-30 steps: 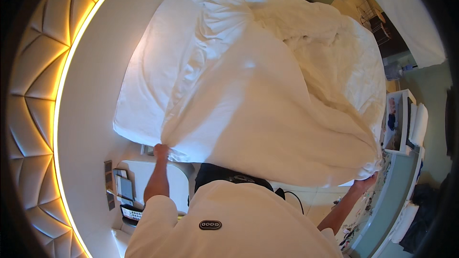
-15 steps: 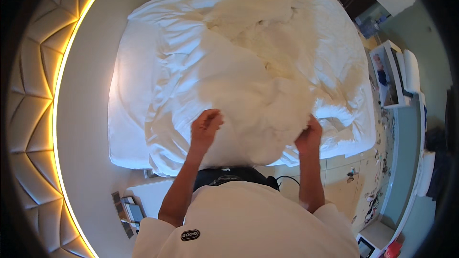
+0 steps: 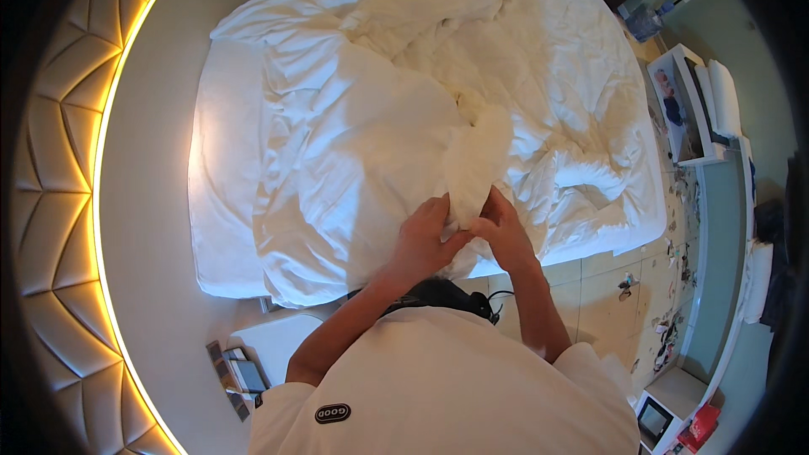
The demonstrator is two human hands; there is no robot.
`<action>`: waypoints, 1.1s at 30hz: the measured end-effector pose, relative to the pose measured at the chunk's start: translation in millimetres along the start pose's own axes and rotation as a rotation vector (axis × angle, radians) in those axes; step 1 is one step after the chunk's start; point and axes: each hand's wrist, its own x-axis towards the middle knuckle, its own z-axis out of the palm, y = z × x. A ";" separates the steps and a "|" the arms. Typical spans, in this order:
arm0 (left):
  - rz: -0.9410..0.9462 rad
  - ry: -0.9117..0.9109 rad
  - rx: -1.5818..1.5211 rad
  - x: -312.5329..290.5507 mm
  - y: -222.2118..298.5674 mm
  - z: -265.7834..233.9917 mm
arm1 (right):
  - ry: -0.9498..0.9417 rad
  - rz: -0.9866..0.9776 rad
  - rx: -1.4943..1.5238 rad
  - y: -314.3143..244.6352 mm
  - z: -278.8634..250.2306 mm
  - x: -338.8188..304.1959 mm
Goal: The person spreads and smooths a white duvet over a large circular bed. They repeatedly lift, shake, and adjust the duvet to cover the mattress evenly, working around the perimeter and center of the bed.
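A rumpled white quilt (image 3: 362, 135) lies spread over the bed, heaped and folded in its middle. At the near edge my left hand (image 3: 425, 238) and my right hand (image 3: 507, 234) are close together, thumbs almost meeting. Between them they hold a bunched part of the quilt, fingers bent round the fabric. Exactly where each fingertip presses is partly hidden by the folds. A bare strip of white sheet (image 3: 221, 177) shows at the bed's left side.
A padded headboard panel with a lit edge (image 3: 72, 160) curves along the left. A small white table (image 3: 274, 344) stands at the near left. On the right are a tiled floor (image 3: 602, 303) with scattered small things, a white shelf (image 3: 684, 105) and a water bottle (image 3: 645, 24).
Both hands have come together in front of me, the left moving right and the right moving left. The quilt part held by my right hand has been drawn inward, narrowing the near bulge.
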 end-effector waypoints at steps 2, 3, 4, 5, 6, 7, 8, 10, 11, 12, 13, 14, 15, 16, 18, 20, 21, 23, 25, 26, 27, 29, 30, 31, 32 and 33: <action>0.081 0.075 0.002 -2.6 -11.2 10.8 | 0.106 -0.048 -0.198 1.2 6.2 0.6; 0.123 0.109 0.001 -2.0 -12.2 13.9 | 0.143 -0.041 -0.209 6.6 4.6 1.1; 0.122 0.128 -0.026 -1.7 -12.3 16.7 | 0.179 -0.035 -0.220 11.4 2.8 1.5; 0.119 0.147 -0.052 -1.0 -12.0 18.9 | 0.186 0.014 -0.122 13.7 -3.5 0.3; 0.114 0.167 -0.076 1.3 -8.7 17.4 | 0.189 0.064 -0.022 13.0 -12.8 -1.2; 0.009 0.093 -0.156 2.7 -5.9 13.1 | 0.192 0.114 0.078 12.4 -19.9 -2.3; -0.096 0.018 -0.236 3.9 -2.7 6.4 | 0.259 0.149 0.134 12.3 -24.3 -2.7; -0.228 -0.051 -0.346 3.4 -0.1 0.2 | 0.208 0.130 0.304 6.5 -26.9 -6.2; -0.255 -0.044 -0.377 2.6 -0.7 -0.2 | 0.182 0.121 0.389 5.2 -28.9 -7.8; -0.279 -0.038 -0.407 2.1 -0.8 -0.4 | 0.139 0.134 0.392 6.4 -32.6 -8.5; -0.292 -0.049 -0.410 2.1 -2.7 0.9 | 0.126 0.150 0.379 7.9 -34.4 -9.3; -0.305 -0.059 -0.413 2.8 -7.2 3.5 | 0.113 0.166 0.366 9.6 -35.8 -10.1; -0.317 -0.069 -0.415 4.3 -11.9 6.0 | 0.099 0.180 0.353 11.9 -38.4 -10.1; -0.342 -0.033 -0.457 6.5 -17.1 8.5 | 0.172 0.099 0.265 24.9 -52.7 -10.4; -0.403 0.053 -0.534 7.9 -27.4 6.2 | 0.241 0.034 0.357 31.1 -76.8 -8.3; -0.489 0.184 -0.716 10.6 -39.7 -9.7 | 0.240 0.033 0.580 7.5 -91.6 -5.0; -0.527 0.239 -0.811 12.4 -44.4 -17.6 | 0.370 -0.005 0.540 -4.0 -103.0 -5.4; -0.595 0.275 -0.776 12.1 -44.1 -38.7 | 0.580 -0.087 0.422 -13.0 -141.6 -3.4; -0.598 0.354 -0.818 8.4 -54.1 -39.9 | 0.854 0.034 0.071 -21.0 -165.7 -3.5; -0.595 0.377 -0.838 10.5 -53.8 -36.9 | 0.969 -0.032 -0.456 -9.3 -186.3 -10.1; -0.590 0.410 -0.853 13.0 -52.5 -34.7 | 1.037 -0.104 -0.987 4.9 -201.2 -12.3; -0.558 0.363 -0.860 10.7 -56.8 -30.3 | 0.921 -0.198 -0.742 17.0 -183.7 -14.1; -0.549 0.333 -0.861 6.8 -56.7 -29.0 | 0.865 -0.234 -0.618 24.5 -165.9 -16.9; -0.562 0.294 -0.856 5.8 -53.8 -26.9 | 0.648 -0.077 -0.483 33.1 -141.3 -16.2; -0.584 0.258 -0.846 7.1 -51.2 -25.0 | 0.419 0.100 -0.308 23.9 -91.8 -14.0; -0.588 0.209 -0.845 9.4 -46.1 -23.5 | 0.112 0.205 -0.204 36.9 -72.0 -13.4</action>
